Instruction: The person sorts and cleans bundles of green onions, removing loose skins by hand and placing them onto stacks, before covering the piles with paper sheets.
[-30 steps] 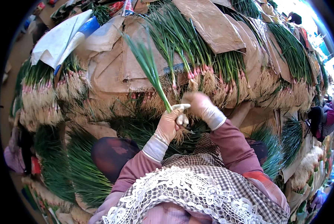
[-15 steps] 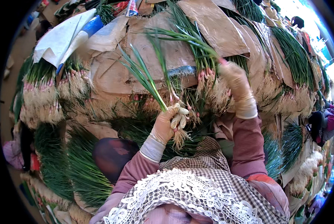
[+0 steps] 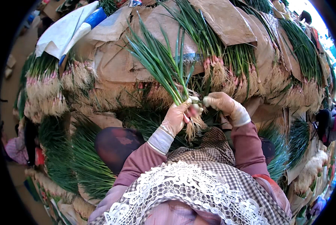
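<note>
A small bunch of spring onions (image 3: 161,69) stands in my gloved left hand (image 3: 174,120), which is closed round the stems just above the bulbs. The green leaves fan up and to the left, while pale roots (image 3: 192,129) hang below the fist. Several pinkish-white bulbs show beside the thumb, partly blurred. My gloved right hand (image 3: 225,104) is close by on the right, its fingers curled together near the bulbs. Whatever it pinches, if anything, is too small to make out. Just beyond it lies a row of pink-bulbed spring onions (image 3: 216,62), roots toward me.
Brown cardboard sheets (image 3: 228,22) cover much of the heap ahead. More rooted bundles (image 3: 44,82) lie at the left under a white sheet (image 3: 64,32). Long green leaves (image 3: 87,161) spread beside my knee (image 3: 117,148). At the far right is part of another person (image 3: 329,123).
My right hand has come down and inward from the far row to beside the left hand. The bunch in my left hand now has more leaves, and that hand has shifted slightly right.
</note>
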`<state>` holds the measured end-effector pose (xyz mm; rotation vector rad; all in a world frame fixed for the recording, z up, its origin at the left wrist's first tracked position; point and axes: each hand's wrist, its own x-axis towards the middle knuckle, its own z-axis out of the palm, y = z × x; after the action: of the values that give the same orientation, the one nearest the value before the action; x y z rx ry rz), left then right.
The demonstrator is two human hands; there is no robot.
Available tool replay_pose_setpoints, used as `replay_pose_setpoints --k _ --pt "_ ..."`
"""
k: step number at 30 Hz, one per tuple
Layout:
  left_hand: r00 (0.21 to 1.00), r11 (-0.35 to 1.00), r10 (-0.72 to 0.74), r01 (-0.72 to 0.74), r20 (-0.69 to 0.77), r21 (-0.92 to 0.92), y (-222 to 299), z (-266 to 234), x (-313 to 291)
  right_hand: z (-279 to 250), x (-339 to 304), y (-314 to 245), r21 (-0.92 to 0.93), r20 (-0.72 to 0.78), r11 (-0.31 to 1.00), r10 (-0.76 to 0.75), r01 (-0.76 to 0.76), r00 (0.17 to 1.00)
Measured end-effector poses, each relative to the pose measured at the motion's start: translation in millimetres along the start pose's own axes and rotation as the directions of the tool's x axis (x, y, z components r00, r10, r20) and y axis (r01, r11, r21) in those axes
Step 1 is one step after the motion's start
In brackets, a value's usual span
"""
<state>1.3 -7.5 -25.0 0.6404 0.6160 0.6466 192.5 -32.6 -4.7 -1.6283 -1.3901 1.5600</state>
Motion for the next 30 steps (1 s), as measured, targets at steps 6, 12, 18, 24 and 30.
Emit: replay_pose_setpoints --k 6,12,18,24,30 --pt "0.967 1.0 -0.015 0.015 0.256 0.005 -13 -7 -6 56 36 -34 0.885 -0.067 0.464 0.039 0.041 0.997" --pt "0.956 1.0 0.013 -0.02 0.294 0.021 -14 1 -6 45 43 -24 0.446 -0.637 0.786 -0.056 0.427 0.769" --pt "0.982 0.994 0.066 -0.08 0.176 0.079 -15 -4 1 -5 12 -2 0.493 -0.514 0.842 0.077 0.221 0.854" --pt "0.994 0.967 0.033 -0.004 -0.108 0.257 -16 10 -3 65 15 25 -0.354 -0.633 0.917 -0.38 0.184 0.675" --pt "0.983 0.987 0.102 -0.081 0.153 -0.141 0 17 -8 35 23 55 -0.769 -0.33 0.51 0.199 -0.385 0.923"
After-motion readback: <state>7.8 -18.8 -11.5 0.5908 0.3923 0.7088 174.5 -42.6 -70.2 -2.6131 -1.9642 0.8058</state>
